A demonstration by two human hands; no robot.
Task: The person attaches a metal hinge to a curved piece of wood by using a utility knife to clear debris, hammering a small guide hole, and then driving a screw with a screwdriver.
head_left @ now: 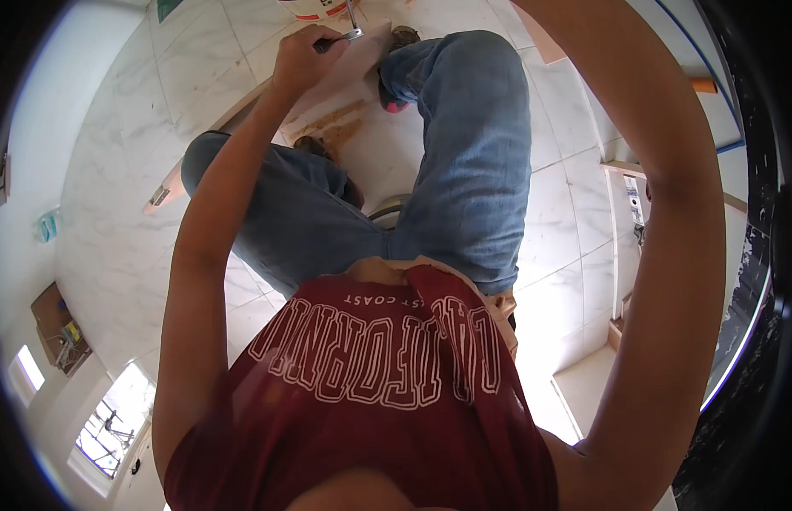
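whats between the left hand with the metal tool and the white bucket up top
In the head view almost nothing: the left hand grips a metal tool whose shaft runs up to the white bucket, over the pale board. Whether it touches the bucket is unclear.

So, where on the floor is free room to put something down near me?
Bare tile lies left of the left knee, and more right of the right leg, up to the wall fittings. It is crowded ahead, where the left hand holds a metal tool over the board by the bucket.
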